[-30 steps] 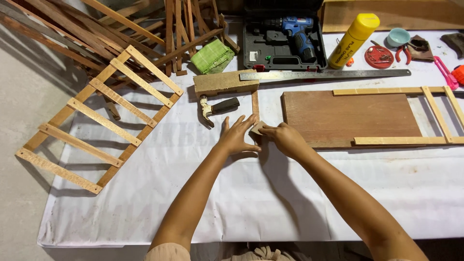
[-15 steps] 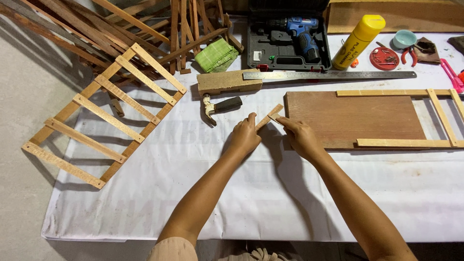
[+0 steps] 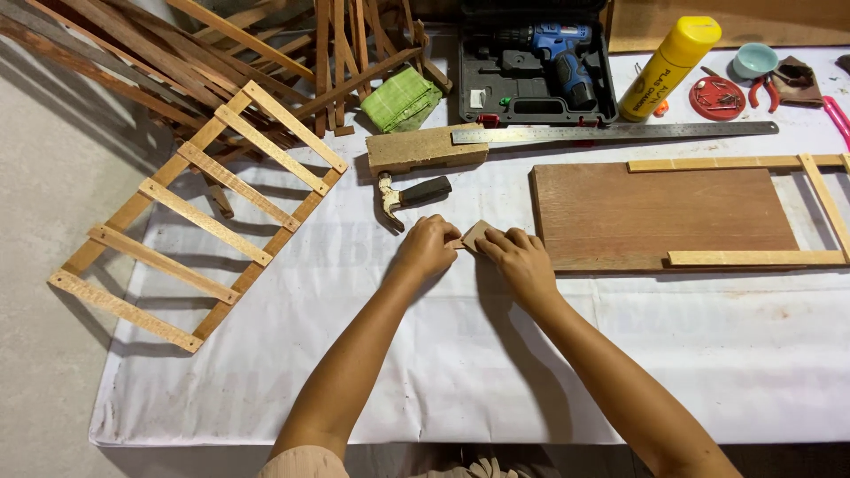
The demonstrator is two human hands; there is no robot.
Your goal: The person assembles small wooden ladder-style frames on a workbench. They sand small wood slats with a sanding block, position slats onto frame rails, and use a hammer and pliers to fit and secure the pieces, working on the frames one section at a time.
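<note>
My left hand (image 3: 429, 248) and my right hand (image 3: 518, 258) meet over the white table cover (image 3: 443, 372), just left of a brown wooden board (image 3: 664, 212). Both pinch a small light wooden piece (image 3: 475, 234) between their fingertips. Only its short end shows, so I cannot tell its full length. A hammer (image 3: 407, 196) with a black grip lies just beyond my left hand. Behind it sits a wood block (image 3: 425, 148).
A ladder-like slat frame (image 3: 204, 212) hangs off the table's left side. Loose slats (image 3: 292, 53) are piled at the back left. Further back are a long steel ruler (image 3: 620, 133), a blue drill in its case (image 3: 549, 62), a yellow bottle (image 3: 668, 66), a green cloth (image 3: 400, 99) and pliers (image 3: 779, 84).
The thin wood strip pointed away from me, then tilted to the right. Now only a short end of it shows between my fingertips. Both hands stayed close together.
</note>
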